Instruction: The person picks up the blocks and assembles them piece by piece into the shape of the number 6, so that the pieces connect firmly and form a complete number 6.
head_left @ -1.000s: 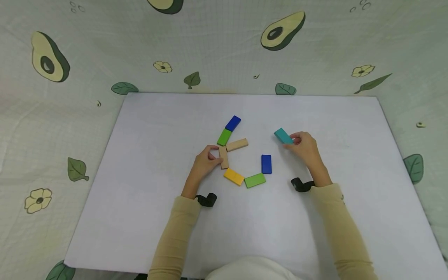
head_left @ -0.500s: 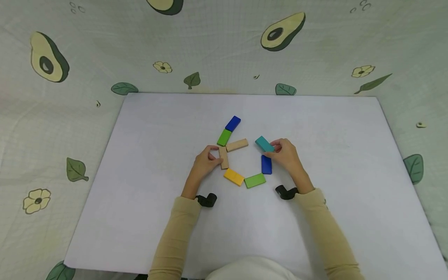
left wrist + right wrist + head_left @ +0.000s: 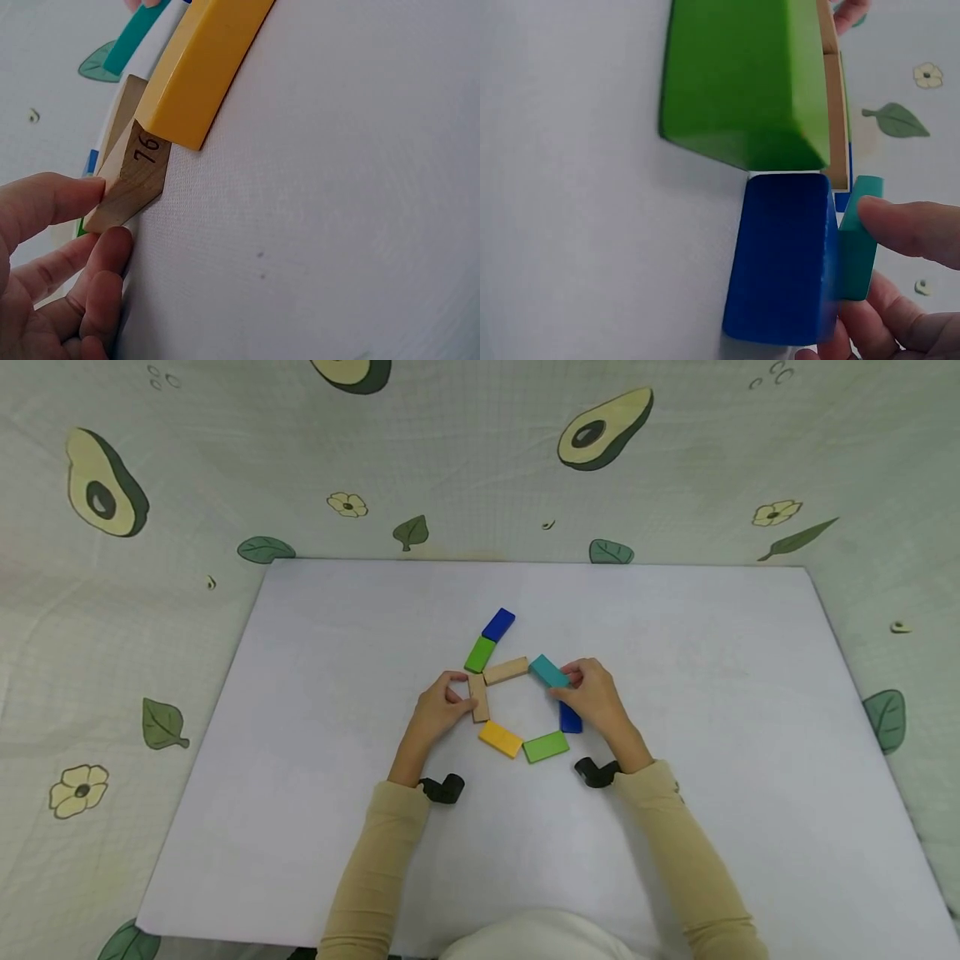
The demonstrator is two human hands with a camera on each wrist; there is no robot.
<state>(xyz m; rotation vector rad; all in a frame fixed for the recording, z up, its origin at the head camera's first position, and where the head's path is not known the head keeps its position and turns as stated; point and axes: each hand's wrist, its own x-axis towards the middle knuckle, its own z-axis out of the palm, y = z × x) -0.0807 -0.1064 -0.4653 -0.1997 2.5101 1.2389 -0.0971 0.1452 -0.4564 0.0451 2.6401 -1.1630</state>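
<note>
My left hand (image 3: pixel 438 710) pinches a plain wooden block (image 3: pixel 479 697) at the left of a ring of blocks; the left wrist view shows dark digits on that block's end. With thumb and fingers, my right hand (image 3: pixel 596 697) holds a teal block (image 3: pixel 859 244). Its far end is right at the tip of a second wooden block (image 3: pixel 507 671), its near end by the upper end of a blue block (image 3: pixel 780 255) partly covered by the hand. Round the bottom of the ring lie a yellow block (image 3: pixel 500 739) and a light green block (image 3: pixel 546 747).
From the ring's upper left corner, a green block (image 3: pixel 480 654) and another blue block (image 3: pixel 498 625) run up and right in a line. They lie on a white tabletop (image 3: pixel 712 652). Black wrist cameras (image 3: pixel 446 788) sit at both cuffs. Behind hangs an avocado-print cloth (image 3: pixel 480 460).
My right hand has brought the teal block leftward and slightly down, from out on the right to the gap between the second wooden block and the blue block. My left hand has stayed put.
</note>
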